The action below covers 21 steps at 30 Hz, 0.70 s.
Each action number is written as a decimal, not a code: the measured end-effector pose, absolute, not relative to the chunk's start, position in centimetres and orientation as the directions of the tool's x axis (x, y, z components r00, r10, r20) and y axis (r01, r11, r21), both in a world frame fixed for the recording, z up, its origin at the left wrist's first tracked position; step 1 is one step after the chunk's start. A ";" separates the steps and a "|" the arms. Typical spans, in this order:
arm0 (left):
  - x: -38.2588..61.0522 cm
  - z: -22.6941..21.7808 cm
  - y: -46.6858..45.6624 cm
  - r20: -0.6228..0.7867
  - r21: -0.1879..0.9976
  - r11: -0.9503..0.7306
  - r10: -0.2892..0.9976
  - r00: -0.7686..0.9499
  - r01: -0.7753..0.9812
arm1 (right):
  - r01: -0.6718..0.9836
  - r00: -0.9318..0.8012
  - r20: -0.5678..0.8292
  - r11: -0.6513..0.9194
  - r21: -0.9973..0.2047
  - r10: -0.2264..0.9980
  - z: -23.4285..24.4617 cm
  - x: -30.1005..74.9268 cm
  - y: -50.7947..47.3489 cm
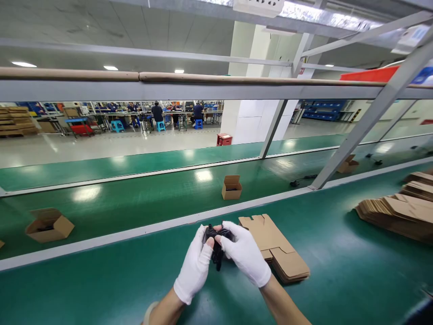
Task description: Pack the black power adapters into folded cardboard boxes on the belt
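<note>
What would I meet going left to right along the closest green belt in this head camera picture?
White-gloved left hand → black bundled cable → white-gloved right hand → small stack of flat brown cardboard blanks → big pile of flat brown cardboard blanks

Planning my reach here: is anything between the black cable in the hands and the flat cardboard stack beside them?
Only the right hand: it sits between the black cable and the flat cardboard stack.

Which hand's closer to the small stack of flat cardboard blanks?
Right. The right hand sits directly beside the flat cardboard blanks; the left hand is farther off, with the black item between it and the stack.
</note>
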<state>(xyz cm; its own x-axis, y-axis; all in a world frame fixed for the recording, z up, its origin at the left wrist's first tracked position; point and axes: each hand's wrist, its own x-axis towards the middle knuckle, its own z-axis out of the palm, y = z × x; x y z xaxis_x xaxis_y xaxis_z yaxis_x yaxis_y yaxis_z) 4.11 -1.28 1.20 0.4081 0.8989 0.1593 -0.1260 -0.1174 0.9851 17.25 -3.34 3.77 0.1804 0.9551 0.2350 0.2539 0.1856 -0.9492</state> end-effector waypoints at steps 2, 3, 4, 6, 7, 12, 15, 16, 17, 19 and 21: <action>4.5 0.5 -0.4 0.197 0.980 -0.171 0.882 0.429 -0.098 | 0.290 0.277 0.318 0.236 -0.927 0.907 3.0 18.2 -3.4; 4.8 -0.1 0.1 0.214 0.977 -0.202 0.884 0.417 -0.074 | 0.322 0.321 0.363 0.260 -0.910 0.875 2.6 18.8 -3.3; 5.2 -0.9 0.7 0.221 0.974 -0.224 0.893 0.392 -0.041 | 0.362 0.352 0.407 0.278 -0.890 0.843 2.1 19.5 -3.2; 6.2 -2.9 1.9 0.189 0.975 -0.218 0.915 0.356 0.042 | 0.477 0.372 0.502 0.304 -0.825 0.781 1.0 21.0 -3.0; 6.7 -4.0 2.3 0.152 0.977 -0.194 0.920 0.361 0.084 | 0.551 0.346 0.549 0.309 -0.776 0.761 0.4 21.6 -2.9; 8.6 -8.3 3.1 0.051 0.978 -0.138 0.885 0.462 0.157 | 0.900 -0.068 0.406 0.232 -0.369 0.911 -1.4 23.3 -2.7; 8.8 -9.2 3.0 0.067 0.975 -0.161 0.867 0.494 0.150 | 0.984 -0.156 -0.033 0.153 -0.086 0.987 -0.9 22.7 -2.0; 8.7 -9.3 2.9 0.073 0.972 -0.173 0.864 0.498 0.158 | 0.988 -0.154 -0.132 0.150 -0.038 0.979 -0.7 22.3 -1.6; 8.7 -9.4 2.9 0.075 0.969 -0.181 0.865 0.497 0.170 | 0.988 -0.157 -0.198 0.156 -0.018 0.968 -0.6 22.0 -1.1; 8.6 -9.5 2.9 0.063 0.966 -0.174 0.875 0.481 0.190 | 0.984 -0.178 -0.274 0.179 -0.021 0.945 -0.6 21.4 0.1; 8.6 -9.6 2.8 0.050 0.972 -0.154 0.872 0.487 0.177 | 0.975 -0.217 -0.355 0.220 -0.033 0.909 -0.8 21.1 1.2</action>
<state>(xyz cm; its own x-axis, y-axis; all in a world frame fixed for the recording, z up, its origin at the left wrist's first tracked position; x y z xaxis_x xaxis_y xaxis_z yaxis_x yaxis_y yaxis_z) 8.55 2.82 -9.57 0.4867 0.8721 0.0498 0.1767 -0.1541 0.9721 21.07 1.23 -0.77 -0.2172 0.9095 -0.3546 0.9750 0.2198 -0.0334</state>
